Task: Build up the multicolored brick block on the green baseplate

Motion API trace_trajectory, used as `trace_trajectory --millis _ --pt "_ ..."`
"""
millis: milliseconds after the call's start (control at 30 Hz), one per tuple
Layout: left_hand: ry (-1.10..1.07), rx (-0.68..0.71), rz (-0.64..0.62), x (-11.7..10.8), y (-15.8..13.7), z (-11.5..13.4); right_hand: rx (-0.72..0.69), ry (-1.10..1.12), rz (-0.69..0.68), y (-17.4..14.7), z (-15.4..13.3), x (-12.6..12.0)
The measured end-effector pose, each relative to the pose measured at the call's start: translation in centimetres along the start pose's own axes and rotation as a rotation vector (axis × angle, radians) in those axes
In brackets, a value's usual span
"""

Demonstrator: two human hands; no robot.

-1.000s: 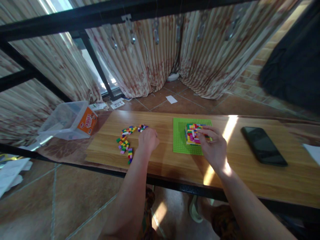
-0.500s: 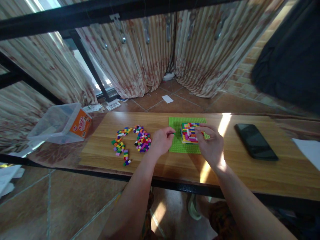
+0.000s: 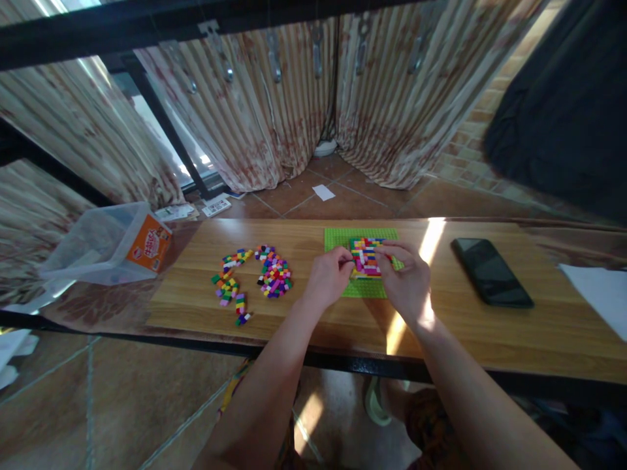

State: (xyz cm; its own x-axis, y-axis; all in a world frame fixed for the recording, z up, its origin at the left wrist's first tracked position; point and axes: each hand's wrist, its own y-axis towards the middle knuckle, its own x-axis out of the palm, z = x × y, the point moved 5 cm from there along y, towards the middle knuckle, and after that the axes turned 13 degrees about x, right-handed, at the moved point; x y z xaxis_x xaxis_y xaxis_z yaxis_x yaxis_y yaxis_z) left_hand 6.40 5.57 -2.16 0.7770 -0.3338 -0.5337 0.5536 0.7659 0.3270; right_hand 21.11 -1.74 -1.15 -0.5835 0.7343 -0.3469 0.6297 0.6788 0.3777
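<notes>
A block of stacked toy bricks point(image 3: 365, 260) in many colours stands on a green baseplate point(image 3: 337, 237). At its left side, my left hand point(image 3: 329, 273) is closed in a pinch, fingertips touching or very near the block's edge. A small green brick showed in this pinch a moment earlier; the fingers now hide most of it. My right hand point(image 3: 405, 277) is bent around the block's right side, thumb and fingers against the bricks. Its palm and fingers cover the right part of the baseplate.
Two groups of loose bricks lie to the left, a dense pile point(image 3: 275, 274) and a curved row point(image 3: 226, 282). A black phone point(image 3: 491, 272) and white paper point(image 3: 597, 294) lie to the right. A clear plastic box point(image 3: 93, 241) stands beyond the wooden board's point(image 3: 186, 310) left end.
My left hand has moved right with the small green brick, from over the baseplate's left part to the block's left edge. My right hand stays at the block. The view has shifted slightly.
</notes>
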Motion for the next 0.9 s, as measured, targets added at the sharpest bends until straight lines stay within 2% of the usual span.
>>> trace_trajectory --millis 200,367,500,767,900 --pt "-0.082 0.021 0.036 0.2 0.2 0.0 -0.004 -0.018 -0.019 0.0 -0.2 0.1" --pt "-0.066 0.018 0.034 0.1 0.2 0.3 0.012 -0.016 -0.028 -0.1 -0.2 0.2" --pt "-0.053 0.008 0.082 0.2 0.3 0.3 0.029 0.001 -0.034 0.0 -0.2 0.2" --pt "-0.318 -0.186 0.187 1.3 0.8 -2.5 0.034 -0.038 -0.047 -0.1 0.0 0.5" --pt "-0.461 -0.275 0.205 1.7 0.6 -2.7 0.026 -0.034 -0.051 -0.3 -0.1 0.8"
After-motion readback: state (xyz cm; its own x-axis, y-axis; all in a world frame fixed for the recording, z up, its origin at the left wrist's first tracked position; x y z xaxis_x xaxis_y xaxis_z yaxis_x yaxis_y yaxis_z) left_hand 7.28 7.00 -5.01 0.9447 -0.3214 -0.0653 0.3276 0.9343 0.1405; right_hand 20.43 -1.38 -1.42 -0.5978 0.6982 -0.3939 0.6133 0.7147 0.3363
